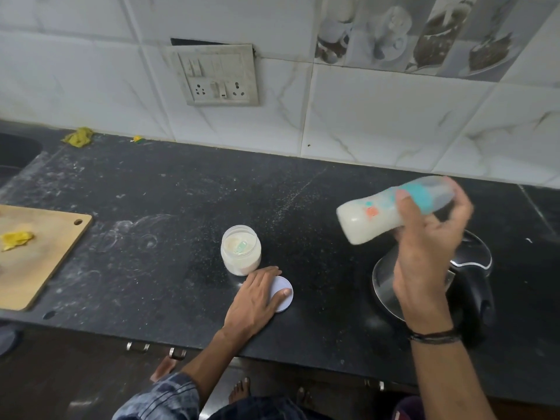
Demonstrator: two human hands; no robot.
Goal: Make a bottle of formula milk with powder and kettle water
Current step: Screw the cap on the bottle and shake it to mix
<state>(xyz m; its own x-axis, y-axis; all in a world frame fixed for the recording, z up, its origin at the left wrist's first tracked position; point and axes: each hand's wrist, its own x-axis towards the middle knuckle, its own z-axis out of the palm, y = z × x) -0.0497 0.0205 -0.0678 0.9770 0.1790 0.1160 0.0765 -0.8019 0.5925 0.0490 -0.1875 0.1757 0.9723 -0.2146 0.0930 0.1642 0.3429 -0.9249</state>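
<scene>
The right hand (424, 256) is raised well to the right of the powder jar (241, 250), its grip closed round the neck end of a baby bottle (372, 219). The bottle lies almost level, base pointing toward the jar, with white milk in its lower part and a teal collar; it is blurred. Below that hand a kettle (383, 280) stands on the black bench (151, 207) with its lid up.

The jar stands open with pale powder and a green scoop (241, 247) inside. Just in front of it and slightly right, the left hand (254, 295) lies flat, grip loose and holding nothing, fingers and thumb resting on the white lid (286, 301).

Far left of the jar is a wooden cutting board (39, 256) with a yellow scrap (16, 239) on it.
</scene>
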